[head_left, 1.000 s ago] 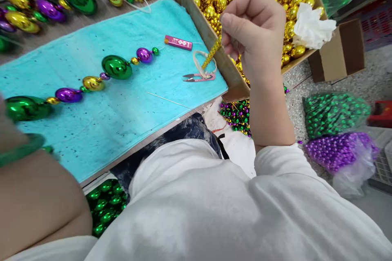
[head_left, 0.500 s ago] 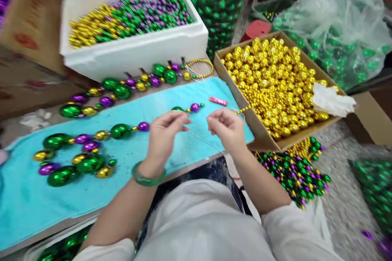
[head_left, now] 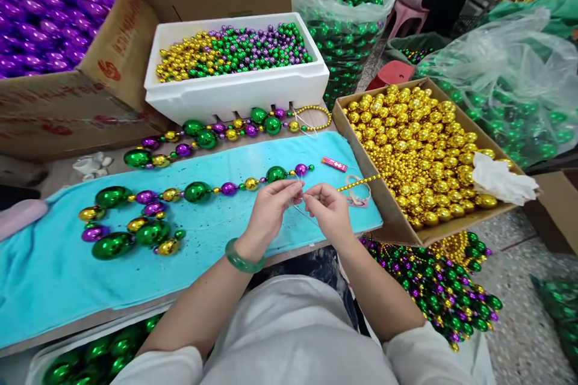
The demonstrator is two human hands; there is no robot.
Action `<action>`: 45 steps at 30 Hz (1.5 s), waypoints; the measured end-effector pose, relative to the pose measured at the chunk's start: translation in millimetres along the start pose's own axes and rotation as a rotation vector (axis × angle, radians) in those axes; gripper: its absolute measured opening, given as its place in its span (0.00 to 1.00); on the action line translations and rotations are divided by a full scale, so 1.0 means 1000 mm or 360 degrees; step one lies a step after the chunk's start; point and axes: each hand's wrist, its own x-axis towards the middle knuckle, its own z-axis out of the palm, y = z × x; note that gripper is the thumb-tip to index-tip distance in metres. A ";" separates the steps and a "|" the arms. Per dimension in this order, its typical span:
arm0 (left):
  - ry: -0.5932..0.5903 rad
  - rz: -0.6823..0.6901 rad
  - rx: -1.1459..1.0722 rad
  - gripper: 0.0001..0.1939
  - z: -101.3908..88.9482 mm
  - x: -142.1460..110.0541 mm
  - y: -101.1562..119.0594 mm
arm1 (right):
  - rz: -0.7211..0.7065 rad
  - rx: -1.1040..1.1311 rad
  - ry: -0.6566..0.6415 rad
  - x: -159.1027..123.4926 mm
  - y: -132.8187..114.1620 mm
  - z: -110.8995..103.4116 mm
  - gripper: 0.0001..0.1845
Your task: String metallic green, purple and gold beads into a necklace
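Left hand (head_left: pixel 271 207) and right hand (head_left: pixel 329 210) pinched together on thin white thread (head_left: pixel 301 212), fingertips nearly touching, over turquoise towel (head_left: pixel 54 277). Just beyond, strung green, purple and gold metallic beads (head_left: pixel 198 191) trailing left. Right: cardboard box of gold beads (head_left: pixel 356 144).

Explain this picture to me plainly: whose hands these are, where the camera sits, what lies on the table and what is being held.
The camera sits on a person's head, looking down at their own bare hands. The left hand, with a green bangle on its wrist, and the right hand meet over a turquoise towel, pinching a thin thread at the end of a bead strand of green, purple and gold balls. A short string of small gold beads runs off past the right hand. Beside them stand a cardboard box of gold beads and a white foam box of mixed beads.
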 end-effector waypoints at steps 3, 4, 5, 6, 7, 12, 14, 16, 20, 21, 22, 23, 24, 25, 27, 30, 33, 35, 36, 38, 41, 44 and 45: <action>-0.0029 -0.0102 -0.0005 0.14 0.000 0.000 0.001 | -0.0008 -0.0078 -0.0044 0.001 0.003 -0.005 0.08; -0.0038 -0.0125 0.0000 0.14 -0.001 0.000 0.001 | -0.0013 -0.0115 -0.0057 0.001 0.004 -0.007 0.08; -0.0044 -0.0137 0.0009 0.14 -0.001 0.000 0.000 | -0.0019 -0.0153 -0.0071 0.002 0.005 -0.009 0.08; -0.0048 -0.0140 0.0018 0.13 -0.001 0.000 0.000 | -0.0024 -0.0189 -0.0084 0.002 0.006 -0.010 0.09; -0.0051 -0.0137 0.0025 0.13 -0.001 0.000 -0.001 | -0.0032 -0.0217 -0.0093 0.002 0.007 -0.011 0.09; -0.0112 -0.0060 0.0070 0.12 0.000 0.002 -0.003 | -0.0162 -0.0354 -0.0100 0.004 0.008 -0.019 0.07; -0.0147 0.0012 0.0126 0.11 0.000 0.003 -0.002 | -0.0289 -0.0381 -0.0053 0.008 0.005 -0.026 0.05; -0.0201 0.0071 0.0225 0.10 0.000 0.005 0.000 | -0.0365 -0.0345 -0.0070 0.014 -0.001 -0.034 0.06; -0.0446 0.0078 0.0446 0.08 0.003 0.010 0.007 | -0.0262 -0.0251 -0.0436 0.029 -0.015 -0.050 0.10; -0.0516 0.0062 0.0486 0.08 0.004 0.012 0.009 | -0.0249 -0.0241 -0.0521 0.033 -0.018 -0.053 0.09; -0.0571 0.0046 0.0520 0.08 0.006 0.014 0.011 | -0.0262 -0.0238 -0.0585 0.036 -0.021 -0.056 0.09; -0.0610 0.0034 0.0550 0.08 0.008 0.015 0.013 | -0.0297 -0.0243 -0.0636 0.039 -0.025 -0.058 0.08; -0.0638 0.0025 0.0577 0.07 0.010 0.017 0.014 | -0.0346 -0.0257 -0.0674 0.041 -0.028 -0.060 0.07; -0.0660 0.0024 0.0599 0.07 0.012 0.019 0.015 | -0.0401 -0.0281 -0.0699 0.043 -0.031 -0.061 0.07; -0.0710 0.0034 0.0609 0.07 0.015 0.024 0.016 | -0.0512 -0.0346 -0.0725 0.045 -0.037 -0.063 0.07; -0.0788 0.0022 0.0505 0.07 0.019 0.031 0.013 | -0.0649 -0.0420 -0.0610 0.046 -0.044 -0.066 0.07; -0.0808 -0.0031 0.0392 0.10 0.024 0.037 0.008 | -0.0728 -0.0405 -0.0391 0.048 -0.047 -0.071 0.06; -0.0796 -0.0056 0.0365 0.10 0.027 0.040 0.005 | -0.0731 -0.0402 -0.0273 0.050 -0.047 -0.075 0.05; -0.0786 -0.0067 0.0354 0.10 0.028 0.041 0.003 | -0.0718 -0.0424 -0.0222 0.051 -0.047 -0.077 0.06; -0.0746 -0.0092 0.0308 0.10 0.029 0.042 0.002 | -0.0706 -0.0510 -0.0120 0.054 -0.044 -0.080 0.06; -0.0663 -0.0144 0.0121 0.09 0.027 0.045 0.001 | -0.0782 -0.0698 0.0056 0.057 -0.031 -0.080 0.06; -0.0502 -0.0269 -0.0188 0.08 0.026 0.047 -0.001 | -0.0938 -0.0895 0.0171 0.057 -0.012 -0.076 0.05; -0.0439 -0.0299 -0.0277 0.09 0.027 0.047 -0.003 | -0.0989 -0.0967 0.0164 0.056 -0.006 -0.073 0.06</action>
